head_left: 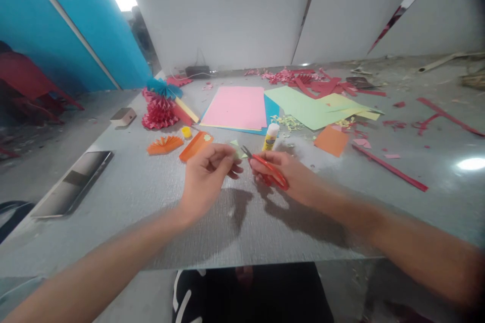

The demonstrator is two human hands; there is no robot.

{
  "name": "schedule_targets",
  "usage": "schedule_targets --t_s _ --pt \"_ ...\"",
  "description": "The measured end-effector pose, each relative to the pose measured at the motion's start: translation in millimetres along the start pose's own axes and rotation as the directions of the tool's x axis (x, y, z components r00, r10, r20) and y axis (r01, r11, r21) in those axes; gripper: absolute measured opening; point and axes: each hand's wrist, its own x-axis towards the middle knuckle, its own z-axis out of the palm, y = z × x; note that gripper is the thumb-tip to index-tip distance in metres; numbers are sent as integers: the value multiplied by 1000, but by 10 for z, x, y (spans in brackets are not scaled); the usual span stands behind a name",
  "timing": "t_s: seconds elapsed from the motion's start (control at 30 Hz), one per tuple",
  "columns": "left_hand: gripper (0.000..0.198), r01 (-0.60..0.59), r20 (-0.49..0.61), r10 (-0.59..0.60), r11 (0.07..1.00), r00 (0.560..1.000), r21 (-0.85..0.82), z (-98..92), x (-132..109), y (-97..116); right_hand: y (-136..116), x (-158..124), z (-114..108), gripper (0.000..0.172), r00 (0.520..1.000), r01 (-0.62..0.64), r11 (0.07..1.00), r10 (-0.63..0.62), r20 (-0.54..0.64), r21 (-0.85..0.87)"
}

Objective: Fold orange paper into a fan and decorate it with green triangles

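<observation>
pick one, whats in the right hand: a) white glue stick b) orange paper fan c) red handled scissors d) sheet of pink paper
c, because the right hand grips the red-handled scissors with the blades pointing toward the small pale green paper piece pinched in the left hand.

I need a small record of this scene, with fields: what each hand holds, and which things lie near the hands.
Left hand: pinches a small pale green paper piece
Right hand: holds red-handled scissors, blades toward the paper piece
Nearby: glue stick, orange paper fan
Farther: pink paper stack on a grey table
</observation>
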Motion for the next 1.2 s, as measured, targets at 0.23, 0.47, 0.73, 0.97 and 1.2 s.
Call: schedule_targets --t_s 0.23,0.47,0.73,0.97,1.2 --pt "27 48 -33 -48 999 998 -9 -23 42 -29 2 -57 35 36 1000 17 1000 -17 12 -12" --pt "21 52 -19 -52 999 998 7 11 3 23 -38 -113 105 42 1000 -11 986 14 14 -164" --pt "22 43 -5 -43 999 999 20 32 -15 45 35 -78 98 42 999 39 984 -35 29 -171" --pt "17 49 25 -50 998 998 34 52 -21 73 25 -100 123 42 998 47 986 -42 37 -160" --pt "19 27 40 -28 999 999 21 43 -15 53 38 -101 139 39 999 36 988 -32 29 -150"
